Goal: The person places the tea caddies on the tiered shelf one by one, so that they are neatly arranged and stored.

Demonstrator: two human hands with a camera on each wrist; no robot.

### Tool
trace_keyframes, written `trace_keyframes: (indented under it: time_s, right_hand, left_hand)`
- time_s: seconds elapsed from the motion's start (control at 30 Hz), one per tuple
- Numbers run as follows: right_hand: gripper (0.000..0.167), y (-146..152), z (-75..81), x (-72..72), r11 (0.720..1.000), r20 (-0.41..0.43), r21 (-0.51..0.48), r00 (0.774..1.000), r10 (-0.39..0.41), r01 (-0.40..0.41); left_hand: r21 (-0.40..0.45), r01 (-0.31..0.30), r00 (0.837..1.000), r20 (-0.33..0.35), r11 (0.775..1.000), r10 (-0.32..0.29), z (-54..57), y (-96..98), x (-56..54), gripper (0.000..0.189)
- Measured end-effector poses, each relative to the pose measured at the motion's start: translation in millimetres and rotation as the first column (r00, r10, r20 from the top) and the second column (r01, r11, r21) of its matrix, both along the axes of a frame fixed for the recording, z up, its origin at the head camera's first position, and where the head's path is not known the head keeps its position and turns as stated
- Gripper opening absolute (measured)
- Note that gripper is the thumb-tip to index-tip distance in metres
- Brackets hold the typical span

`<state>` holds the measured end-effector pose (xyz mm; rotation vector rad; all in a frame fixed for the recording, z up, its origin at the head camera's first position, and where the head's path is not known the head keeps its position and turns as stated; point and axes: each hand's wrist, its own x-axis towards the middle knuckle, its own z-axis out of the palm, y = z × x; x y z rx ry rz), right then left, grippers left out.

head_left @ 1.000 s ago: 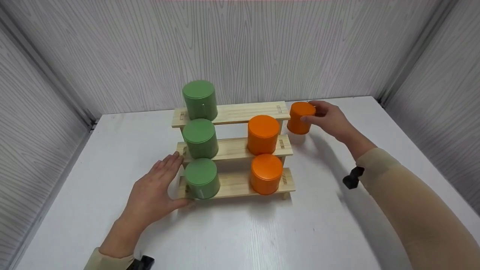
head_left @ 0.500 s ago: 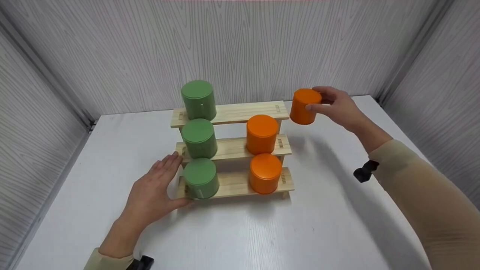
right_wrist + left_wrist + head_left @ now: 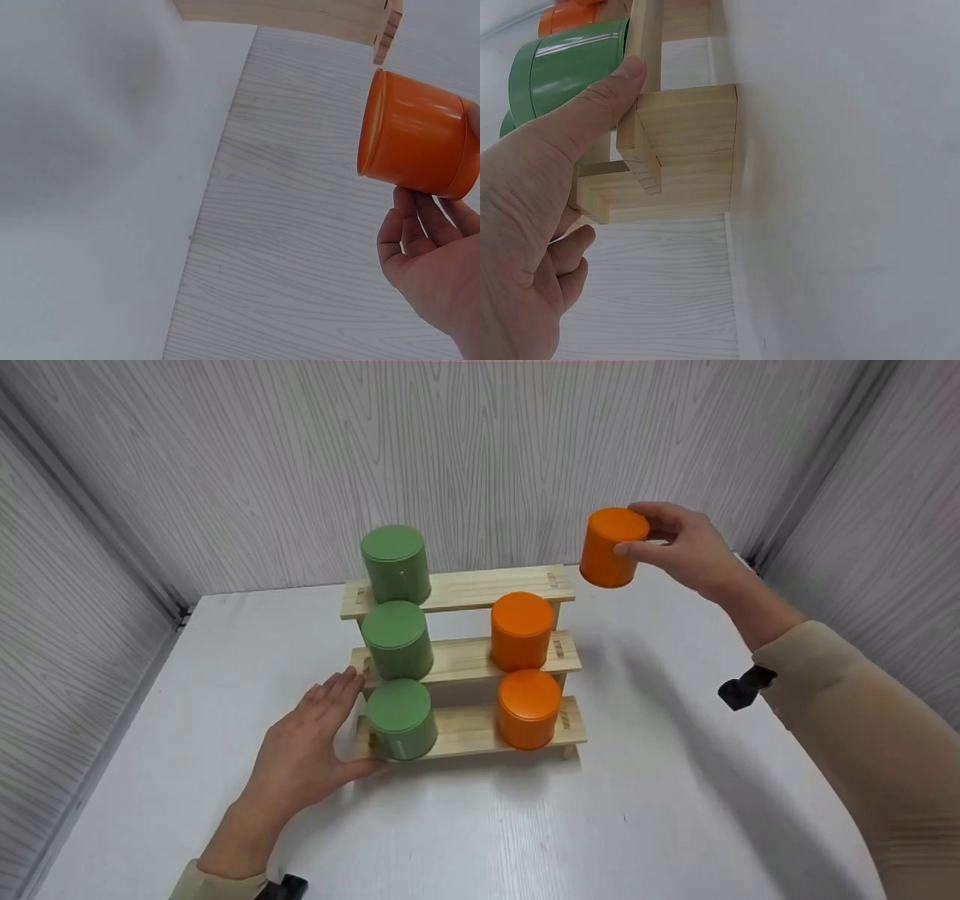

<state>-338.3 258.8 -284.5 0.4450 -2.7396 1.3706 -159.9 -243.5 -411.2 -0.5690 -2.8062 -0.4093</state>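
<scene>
In the head view, a three-tier wooden rack (image 3: 465, 731) stands on the white table. On its left side a green canister (image 3: 397, 718) sits on each tier. Orange canisters (image 3: 523, 630) stand toward the right end of the middle and bottom tiers. My right hand (image 3: 686, 547) holds another orange canister (image 3: 606, 556) upright in the air, just right of the top tier; in the right wrist view, fingers lie along the side of this orange canister (image 3: 420, 135). My left hand (image 3: 304, 742) grips the rack's left end, thumb (image 3: 619, 82) on the bottom tier's front edge.
A white wood-grain panel (image 3: 480, 450) rises close behind the rack, with side panels at left and right. The top tier (image 3: 491, 587) carries only the green canister at its left. White tabletop (image 3: 480, 832) extends in front of and beside the rack.
My right hand has raised the orange canister from low beside the rack to above the top tier's level, drifting slightly right. The left hand has stayed on the rack.
</scene>
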Motion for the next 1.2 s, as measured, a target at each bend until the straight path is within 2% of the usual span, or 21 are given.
trace_keyframes:
  time_s: [0.27,0.5,0.8,1.2]
  right_hand:
    - [0.074,-10,17.8,6.8,0.999,-0.073,-0.009,0.997,0.032,-0.033]
    - [0.072,-26,27.1,9.5,0.996,-0.114,-0.022,0.99,0.081,-0.084]
    - [0.071,-51,28.4,6.8,0.992,-0.1,-0.029,0.988,0.119,-0.123]
    - [0.07,-81,32.9,6.7,0.981,-0.096,-0.045,0.979,0.181,-0.186]
  left_hand:
    - [0.009,0.021,0.999,-0.05,1.0,-0.02,-1.6,-1.6,-1.0,0.124]
    - [0.005,0.016,0.999,-0.039,1.0,-0.016,-2.3,-1.8,-2.9,0.124]
    - [0.007,0.02,0.999,-0.048,1.0,-0.019,-4.3,-1.9,-4.0,0.122]
    - [0.015,0.007,0.999,-0.038,1.0,-0.007,1.5,-3.5,0.0,0.124]
